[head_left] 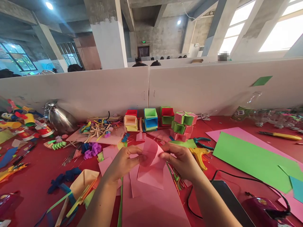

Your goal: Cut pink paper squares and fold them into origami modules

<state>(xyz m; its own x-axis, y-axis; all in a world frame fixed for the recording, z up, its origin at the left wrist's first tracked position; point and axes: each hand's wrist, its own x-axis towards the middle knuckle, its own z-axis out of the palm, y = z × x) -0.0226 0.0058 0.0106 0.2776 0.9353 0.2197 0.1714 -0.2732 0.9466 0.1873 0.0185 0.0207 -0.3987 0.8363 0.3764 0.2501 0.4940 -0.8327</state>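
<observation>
Both my hands hold a folded pink paper (151, 164) just above the red table (38, 176). My left hand (123, 162) pinches its left edge with thumb and fingers closed. My right hand (182, 160) grips the right edge, fingers curled over the fold. More pink sheets (153, 205) lie flat under my hands. Beyond them stand stacks of small folded paper boxes, yellow and red (131, 121), blue and green (151, 119), and pink and green (183, 126).
A large green sheet (251, 159) on pink paper lies to the right. A yellow glue gun (199, 155), pliers (201, 141), a phone (227, 198) with black cable, a metal kettle (59, 118), sticks and paper scraps crowd the table. A white partition (151, 88) closes the back.
</observation>
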